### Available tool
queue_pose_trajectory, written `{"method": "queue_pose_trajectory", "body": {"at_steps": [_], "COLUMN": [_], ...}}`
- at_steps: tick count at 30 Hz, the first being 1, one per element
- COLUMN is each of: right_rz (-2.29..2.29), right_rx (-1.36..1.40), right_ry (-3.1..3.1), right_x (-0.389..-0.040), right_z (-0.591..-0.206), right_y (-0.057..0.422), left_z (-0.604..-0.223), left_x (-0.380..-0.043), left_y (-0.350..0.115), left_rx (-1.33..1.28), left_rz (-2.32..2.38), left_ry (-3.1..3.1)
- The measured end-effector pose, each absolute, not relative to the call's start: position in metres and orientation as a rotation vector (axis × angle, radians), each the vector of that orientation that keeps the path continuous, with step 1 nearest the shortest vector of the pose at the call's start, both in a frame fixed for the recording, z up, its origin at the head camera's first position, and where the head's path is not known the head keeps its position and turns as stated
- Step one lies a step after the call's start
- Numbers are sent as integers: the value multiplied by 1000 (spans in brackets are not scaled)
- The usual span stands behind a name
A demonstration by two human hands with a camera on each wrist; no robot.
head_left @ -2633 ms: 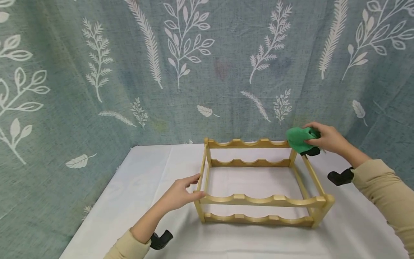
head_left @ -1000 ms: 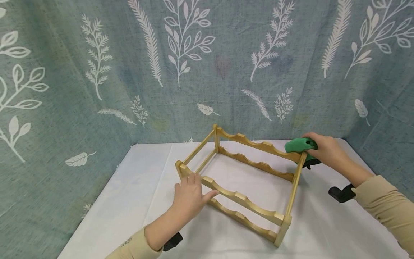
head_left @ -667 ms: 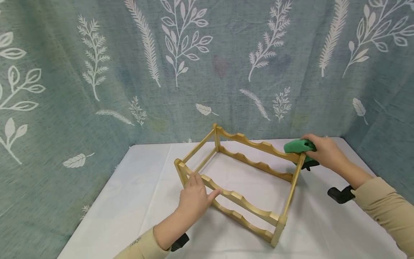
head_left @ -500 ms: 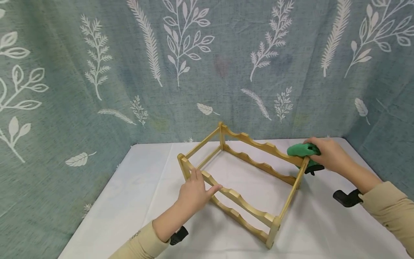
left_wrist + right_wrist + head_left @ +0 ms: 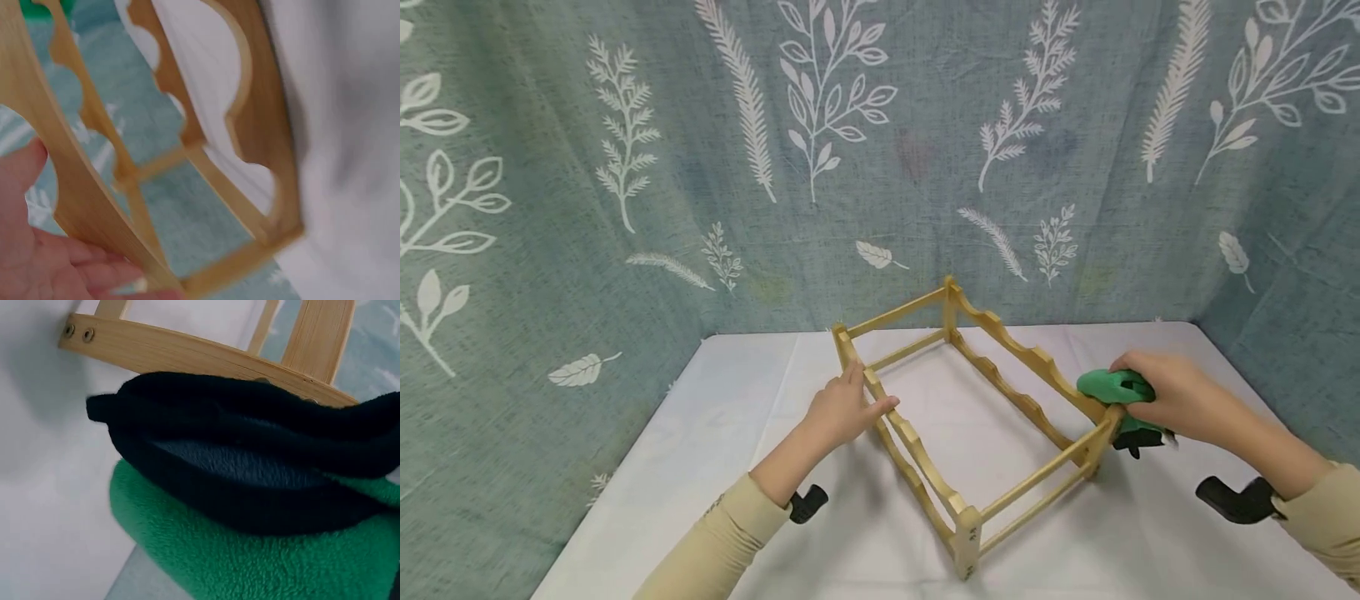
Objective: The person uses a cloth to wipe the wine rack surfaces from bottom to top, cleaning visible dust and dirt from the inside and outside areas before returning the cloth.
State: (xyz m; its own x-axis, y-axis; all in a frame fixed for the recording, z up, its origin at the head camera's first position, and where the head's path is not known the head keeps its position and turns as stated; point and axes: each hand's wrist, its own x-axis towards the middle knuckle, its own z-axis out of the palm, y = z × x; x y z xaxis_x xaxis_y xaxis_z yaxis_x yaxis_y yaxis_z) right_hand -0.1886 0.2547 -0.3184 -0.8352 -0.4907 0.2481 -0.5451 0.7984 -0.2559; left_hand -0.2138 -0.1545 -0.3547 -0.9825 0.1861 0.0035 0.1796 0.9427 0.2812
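Note:
A light wooden wine rack (image 5: 1039, 364) with scalloped rails stands slantwise on the white-covered table. My left hand (image 5: 842, 408) holds its left long rail, the thumb and fingers spread along the wood. In the left wrist view, fingers of that hand (image 5: 31, 262) pass partly behind the rail (image 5: 94, 187). At the right corner, my right hand (image 5: 1172, 396) grips a fleecy green cleaning mitt (image 5: 1105, 385) folded over the rack's corner. The right wrist view shows the mitt's (image 5: 262, 562) black-trimmed opening beside an end piece of the rack (image 5: 206, 353); the fingers are hidden there.
White cloth covers the table (image 5: 722, 408). A grey-green curtain (image 5: 925, 183) with white leaf prints hangs behind and at both sides. Black wrist-worn pieces (image 5: 1236, 500) stick out beside the sleeves.
The rack has turned from square-on to slantwise, its left end swinging back and its right end forward. My right hand has moved nearer with the mitt; my left has shifted along the rail.

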Motion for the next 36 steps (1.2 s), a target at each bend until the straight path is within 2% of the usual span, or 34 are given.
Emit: {"method": "queue_pose_trajectory", "body": {"at_steps": [9,15,18,22,27,30,36], "right_rz": [447,447,514,587,546,538,605], "right_rx": [807,730,599,445,520,552,470], "right_ry": [-2864,-2928,-2962,-2939,-2886,-2875,-2835], "right_x": [-158,-152,-157,-162,-161,-160,-153], "right_z": [-317,-314,-309,-305,-320,-326,-332], "right_y": [229,217,219,221,210,205,202], "left_z": [-354,-356,-354,-346,-345,-351,-360], "left_x": [-261,-273,-263,-225,-181,-175,-191], "left_y": [-172,-178,-176,-168,-159,-158,-157], "left_rx": [426,460,449,427,478,501,530], "left_rz": [498,554,614,759,821,825,870], "left_ry": [2887,2830,2831,2760,2676,2685,2653]}}
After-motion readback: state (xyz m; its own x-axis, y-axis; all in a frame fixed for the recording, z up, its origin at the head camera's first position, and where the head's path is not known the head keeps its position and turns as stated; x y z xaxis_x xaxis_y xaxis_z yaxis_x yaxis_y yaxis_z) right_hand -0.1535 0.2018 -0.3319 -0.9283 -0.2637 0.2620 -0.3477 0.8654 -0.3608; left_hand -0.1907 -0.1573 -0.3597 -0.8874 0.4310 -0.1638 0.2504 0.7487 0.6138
